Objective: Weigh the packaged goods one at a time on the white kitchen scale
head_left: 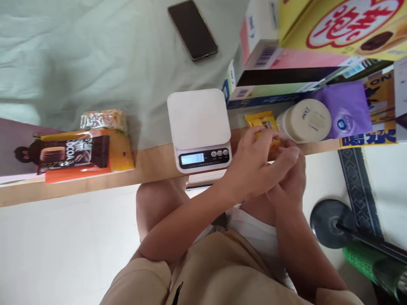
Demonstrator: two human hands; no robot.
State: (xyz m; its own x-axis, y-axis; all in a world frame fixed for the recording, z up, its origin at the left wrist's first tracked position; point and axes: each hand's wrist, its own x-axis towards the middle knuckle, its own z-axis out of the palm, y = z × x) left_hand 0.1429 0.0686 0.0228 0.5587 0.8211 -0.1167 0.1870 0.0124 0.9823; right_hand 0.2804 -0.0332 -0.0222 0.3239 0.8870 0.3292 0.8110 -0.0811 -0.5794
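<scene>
My left hand [254,156] reaches across the table edge just right of the kitchen scale [199,118]. Its fingers close on a small yellow packet [276,145], mostly hidden between both hands. My right hand [290,176] meets it from the right, fingers curled in a pinch at the same packet. Behind my left fingers lies a yellow wrapper [260,119]; whether it is part of the held packet I cannot tell. The white scale's plate is bare, and its display [192,159] is lit with blurred digits. A round tub with a pale lid [310,120] stands right beside my hands.
A dark phone [193,30] lies at the back. Stacked boxes [263,51] and a yellow carton [343,25] rise at the back right, with a purple pack [349,108] below. Snack packets [73,152] lie left at the table edge. A black round base [332,222] stands on the floor.
</scene>
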